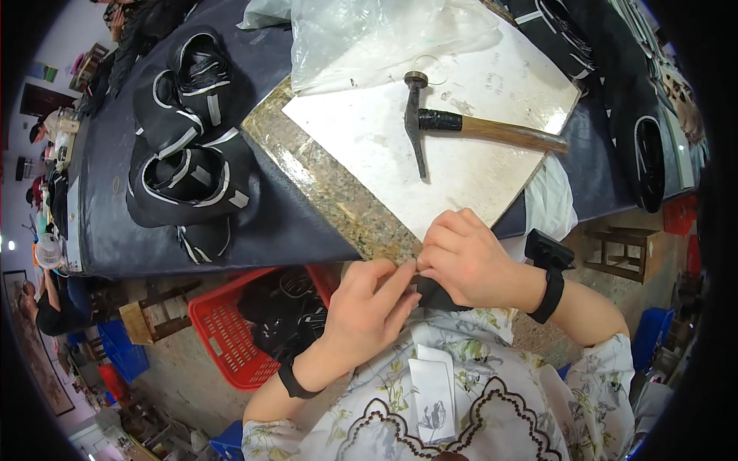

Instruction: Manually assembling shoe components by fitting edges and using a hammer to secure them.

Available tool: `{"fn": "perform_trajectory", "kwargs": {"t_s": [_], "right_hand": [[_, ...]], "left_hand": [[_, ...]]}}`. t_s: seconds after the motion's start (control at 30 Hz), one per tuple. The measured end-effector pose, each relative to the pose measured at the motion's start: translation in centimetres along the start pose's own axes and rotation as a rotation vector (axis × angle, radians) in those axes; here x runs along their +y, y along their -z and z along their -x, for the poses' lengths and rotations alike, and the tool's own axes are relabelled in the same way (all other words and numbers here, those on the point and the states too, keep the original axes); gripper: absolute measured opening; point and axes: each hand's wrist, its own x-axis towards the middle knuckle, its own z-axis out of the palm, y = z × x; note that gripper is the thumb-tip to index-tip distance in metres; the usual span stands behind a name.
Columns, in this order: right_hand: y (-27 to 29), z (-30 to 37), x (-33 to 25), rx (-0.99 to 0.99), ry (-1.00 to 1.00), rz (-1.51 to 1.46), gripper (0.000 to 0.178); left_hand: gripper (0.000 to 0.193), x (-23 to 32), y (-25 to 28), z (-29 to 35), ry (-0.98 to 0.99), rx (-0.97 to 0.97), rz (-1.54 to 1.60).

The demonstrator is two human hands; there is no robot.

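My left hand (365, 311) and my right hand (470, 260) meet at the near corner of a stone slab (327, 184). Fingers of both are closed in a pinch on a black fabric piece (444, 298), mostly hidden beneath them. A white sheet (361, 138) covers much of the slab. On it lies a hammer (492, 132) with a dark metal head and a wooden handle wrapped in black near the head, pointing right. Black shoe uppers (188, 180) with pale edging are piled to the left of the slab.
Clear plastic (346, 38) covers the slab's far side. More black uppers (646, 161) lie at the right, by a white bag (550, 196). Below the dark table (300, 238) stand a red basket (223, 338) of black pieces and a wooden stool (626, 250). Other people are at the far left.
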Motion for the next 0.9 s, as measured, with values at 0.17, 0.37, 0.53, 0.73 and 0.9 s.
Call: {"fn": "perform_trajectory", "kwargs": {"t_s": [0.17,0.37,0.53,0.73,0.9], "right_hand": [[-0.6,0.6,0.3,0.047,0.073,0.046,0.012],[-0.7,1.5,0.8,0.113,0.038,-0.028,0.016],[0.1,1.1,1.5,0.02,0.17,0.054,0.012],[1.7,1.5,0.6,0.073,-0.069,-0.094,0.016],[1.0,2.4,1.1,0.026,0.022,-0.004,0.019]], "left_hand": [[0.04,-0.5,0.1,0.0,-0.044,-0.031,-0.064],[0.04,-0.7,-0.4,0.2,-0.154,0.003,-0.147],[0.034,-1.4,-0.1,0.0,-0.385,-0.004,-0.298],[0.029,-0.8,0.7,-0.9,-0.442,-0.106,-0.352],[0.03,-0.9,0.7,-0.7,-0.403,-0.148,-0.315]]}}
